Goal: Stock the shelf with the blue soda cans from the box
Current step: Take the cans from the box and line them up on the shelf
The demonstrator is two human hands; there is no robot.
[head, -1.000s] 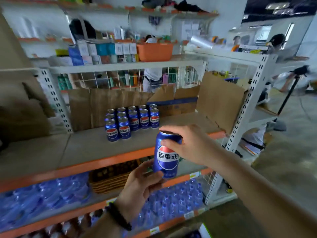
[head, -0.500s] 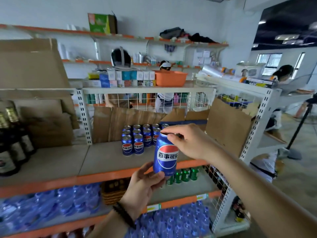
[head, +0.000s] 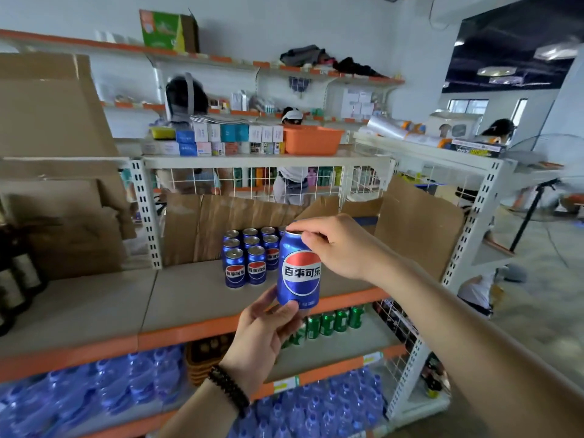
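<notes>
Grip: the right hand (head: pixel 339 246) pinches the top rim of the blue soda can (head: pixel 299 269) with curled fingers; the left hand (head: pixel 265 333) cups its base with thumb and fingertips. Both hands hold the same can.
Can position: upright, label facing the camera, held in the air in front of the shelf (head: pixel 196 301) edge, just right of the stocked group and not yet set down.
Stocked so far: a block of blue cans (head: pixel 249 256) stands in rows on the shelf against the cardboard backing (head: pixel 221 226); the rear rows are partly hidden, so no exact count.
Remaining: judged as placing this can beside the front row, where bare shelf lies to the right.
Box: not in view; how many cans remain cannot be told.
Progress: partway, the end point unknown.
</notes>
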